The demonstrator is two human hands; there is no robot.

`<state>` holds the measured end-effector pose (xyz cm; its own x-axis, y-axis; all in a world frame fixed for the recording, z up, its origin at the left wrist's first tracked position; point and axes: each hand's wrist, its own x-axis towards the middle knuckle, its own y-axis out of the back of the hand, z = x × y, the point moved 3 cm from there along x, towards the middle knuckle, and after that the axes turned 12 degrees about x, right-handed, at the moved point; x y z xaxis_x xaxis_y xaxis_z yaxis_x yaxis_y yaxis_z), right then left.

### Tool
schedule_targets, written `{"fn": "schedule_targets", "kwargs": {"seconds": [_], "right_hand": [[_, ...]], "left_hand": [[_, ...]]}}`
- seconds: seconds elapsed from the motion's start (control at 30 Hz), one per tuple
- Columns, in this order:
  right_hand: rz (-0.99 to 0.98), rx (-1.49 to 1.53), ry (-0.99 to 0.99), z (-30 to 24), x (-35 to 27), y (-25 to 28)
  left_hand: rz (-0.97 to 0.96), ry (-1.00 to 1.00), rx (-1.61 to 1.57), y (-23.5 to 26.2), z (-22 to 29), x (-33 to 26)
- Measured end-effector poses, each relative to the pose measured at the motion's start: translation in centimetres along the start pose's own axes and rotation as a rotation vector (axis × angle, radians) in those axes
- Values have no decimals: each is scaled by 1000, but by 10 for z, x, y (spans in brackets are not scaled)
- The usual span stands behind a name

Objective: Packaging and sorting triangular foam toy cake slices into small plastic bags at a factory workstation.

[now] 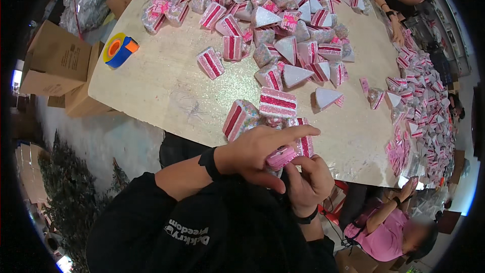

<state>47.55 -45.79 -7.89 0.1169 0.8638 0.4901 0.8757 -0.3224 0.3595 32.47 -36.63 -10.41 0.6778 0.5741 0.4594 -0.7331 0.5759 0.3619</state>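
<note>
A small pink piece, rounded and glossy with a paler pink edge, is held at the near edge of the glittery beige table, just in front of a cluster of wedge-shaped cake-slice ornaments. It is largely hidden by the hands, so its full shape cannot be told.

The left hand is laid over the piece from the left. Its index finger is stretched out straight above the piece, while the thumb is extended below it, so that the piece is pinched between thumb and fingers. A dark band is worn on the left wrist.

The right hand is brought up from below and to the right of the piece. Its fingers are curled inward and pressed close together, with the fingertips touching the piece's right side. Whether the piece is actually gripped by this hand cannot be told.

Just beyond the piece, 2 ornaments are seen: a sprinkle-covered slice with a red stripe, and a red-and-white layered slice. Farther beyond the piece, a large heap of slices is spread over the table. Well to the left of the piece, a blue and orange tape roll is seen on the table. To the lower right of the piece, a person in a pink top is seated.
</note>
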Motion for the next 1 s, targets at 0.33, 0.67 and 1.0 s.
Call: {"fn": "schedule_targets", "kwargs": {"seconds": [0.33,0.67,1.0], "right_hand": [[-2,88,105,4,-7,5],[-5,95,100,6,-12,8],[-202,-8,125,4,-1,12]], "left_hand": [[-13,-93,49,-5,5,-1],[-140,-33,-23,-6,7,-2],[-271,52,-136,-9,9,0]]}}
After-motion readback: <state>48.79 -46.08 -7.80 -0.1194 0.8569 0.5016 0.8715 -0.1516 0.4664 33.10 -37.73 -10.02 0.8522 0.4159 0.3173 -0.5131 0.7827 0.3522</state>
